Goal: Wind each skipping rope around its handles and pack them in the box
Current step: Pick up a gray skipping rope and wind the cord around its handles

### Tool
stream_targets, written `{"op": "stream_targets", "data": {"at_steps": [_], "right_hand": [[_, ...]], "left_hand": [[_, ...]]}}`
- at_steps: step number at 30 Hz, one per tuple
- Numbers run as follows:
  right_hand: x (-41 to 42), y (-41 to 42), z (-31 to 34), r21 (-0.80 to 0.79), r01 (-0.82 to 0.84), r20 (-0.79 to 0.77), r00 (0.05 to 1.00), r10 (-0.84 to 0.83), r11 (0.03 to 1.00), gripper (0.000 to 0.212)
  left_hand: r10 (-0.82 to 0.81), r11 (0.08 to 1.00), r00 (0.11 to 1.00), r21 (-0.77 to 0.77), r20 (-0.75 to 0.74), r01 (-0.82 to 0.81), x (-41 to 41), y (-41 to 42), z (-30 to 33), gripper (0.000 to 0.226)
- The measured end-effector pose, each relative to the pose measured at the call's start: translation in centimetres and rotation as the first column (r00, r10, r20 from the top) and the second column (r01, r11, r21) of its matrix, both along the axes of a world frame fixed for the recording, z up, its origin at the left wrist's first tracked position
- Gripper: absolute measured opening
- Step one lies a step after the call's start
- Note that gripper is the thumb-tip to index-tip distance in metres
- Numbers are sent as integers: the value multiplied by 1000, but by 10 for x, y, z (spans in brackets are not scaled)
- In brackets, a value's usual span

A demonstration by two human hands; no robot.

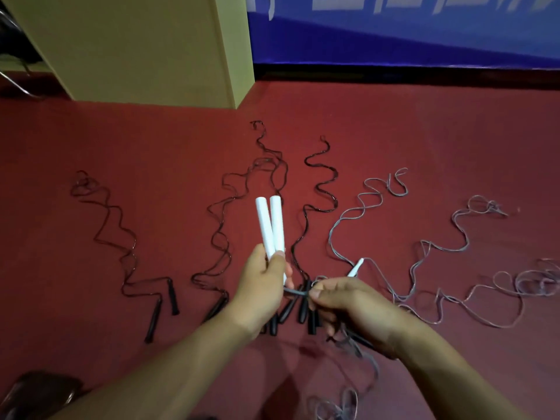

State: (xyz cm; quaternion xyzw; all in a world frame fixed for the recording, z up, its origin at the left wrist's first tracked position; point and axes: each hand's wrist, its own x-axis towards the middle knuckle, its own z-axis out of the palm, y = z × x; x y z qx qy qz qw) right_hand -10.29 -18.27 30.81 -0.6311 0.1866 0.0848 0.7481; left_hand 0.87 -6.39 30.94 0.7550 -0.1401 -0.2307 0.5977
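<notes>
While my left hand [263, 280] holds the two white handles [270, 227] together, my right hand [348, 304] pinches the grey rope [295, 293] tight.

Grey rope [360, 356] runs under right hand's fingers [321, 294], off btm edge; white handles' [270, 227] lower ends hidden behind left fingers [277, 263].

The place looks like a sports hall or gym. A dark red sports floor [151, 140] runs to a blue wall banner [409, 34] with large pale lettering, beside a cream pillar [136, 47]. Several skipping ropes [321, 189] lie spread in rows on the floor.
</notes>
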Motion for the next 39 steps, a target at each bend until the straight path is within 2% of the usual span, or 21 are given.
{"op": "stream_targets", "data": {"at_steps": [4,6,8,10,11,13,15,17,19,21,23,25,27,29,34,36,39], "right_hand": [[-26,7,15,-54,-75,-24,997,74,996,22],[-43,2,28,-77,-60,-28,998,58,995,16],[-61,4,39,-29,29,-1,1000,-29,999,17],[-75,8,45,23,121,33,992,-122,992,25],[-79,10,48,28,159,48,986,-160,987,27],[-84,15,53,33,233,80,969,-235,972,26],[-92,23,58,43,288,137,947,-291,957,26],[-100,28,59,15,310,161,938,-308,951,26],[-109,34,62,-93,306,162,943,-289,947,35],[-114,38,61,-247,294,154,953,-262,923,33],[-117,40,60,-483,284,122,959,-257,828,28],[-118,38,59,-687,257,79,956,-282,680,36],[-117,39,61,-739,250,56,948,-313,626,44],[-114,43,60,-684,276,74,947,-312,675,45],[-113,50,62,-350,296,193,951,-241,889,22],[-115,50,64,-270,302,223,943,-246,914,17],[-116,50,67,-271,360,259,920,-293,893,18]], "left_hand": [[37,999,995,-30,90,-35,2,23,15,21],[32,998,993,-57,116,-26,6,30,26,19],[66,989,996,-139,56,-57,6,38,39,17],[57,976,996,-205,-69,-70,3,45,47,16],[23,980,994,-196,-102,-42,0,46,48,14],[-89,989,993,-127,-78,78,-7,50,49,14],[-256,966,966,-33,28,257,-18,57,53,15],[-438,897,887,134,148,421,-28,65,54,13],[-557,823,806,262,202,503,-34,71,55,10],[-591,797,784,281,188,534,-39,77,57,10],[-604,786,781,280,161,551,-41,83,60,13],[-625,769,769,280,137,575,-44,91,60,14],[-656,742,745,285,121,607,-48,99,60,13],[-676,725,730,266,99,635,-54,107,59,14],[-656,743,754,192,21,641,-55,113,64,10],[-637,758,770,186,7,625,-50,111,70,11],[-656,744,754,175,11,645,-50,104,81,12]]}}
